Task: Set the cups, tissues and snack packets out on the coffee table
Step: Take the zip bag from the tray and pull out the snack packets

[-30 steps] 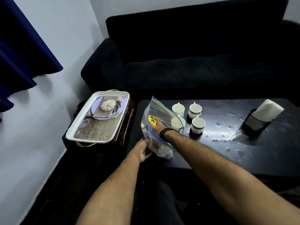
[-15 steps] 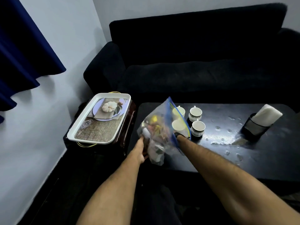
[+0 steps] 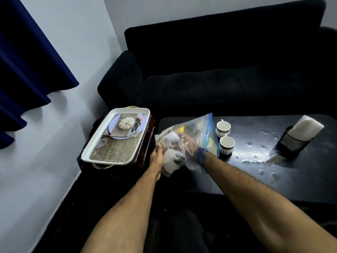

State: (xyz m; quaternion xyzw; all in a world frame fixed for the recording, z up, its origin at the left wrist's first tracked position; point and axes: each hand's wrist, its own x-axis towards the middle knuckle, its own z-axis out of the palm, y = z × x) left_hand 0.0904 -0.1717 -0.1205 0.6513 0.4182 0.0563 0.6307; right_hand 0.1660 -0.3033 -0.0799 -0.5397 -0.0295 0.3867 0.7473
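A clear zip bag (image 3: 184, 141) with a blue seal holds several snack packets, among them a yellow one (image 3: 181, 128). It is tilted over the left end of the black coffee table (image 3: 284, 172). My left hand (image 3: 158, 156) grips the bag's bottom from outside. My right hand (image 3: 187, 145) is inside the bag up to the wrist, among the packets; whether it holds one I cannot tell. Two white cups (image 3: 223, 127) (image 3: 227, 144) stand on the table right of the bag; others are hidden behind it. A black holder with white tissues (image 3: 300, 133) stands at the table's right.
A white tray (image 3: 116, 138) with a pumpkin picture rests on a dark side table to the left of the coffee table. A black sofa (image 3: 218, 73) lies behind. A blue curtain (image 3: 23, 70) hangs at the left wall. Shiny patches mark the tabletop near the tissue holder.
The bag has tipped from upright to lying over toward the right, covering two cups. My right hand has gone deeper into it. My left hand still holds the bag's bottom.
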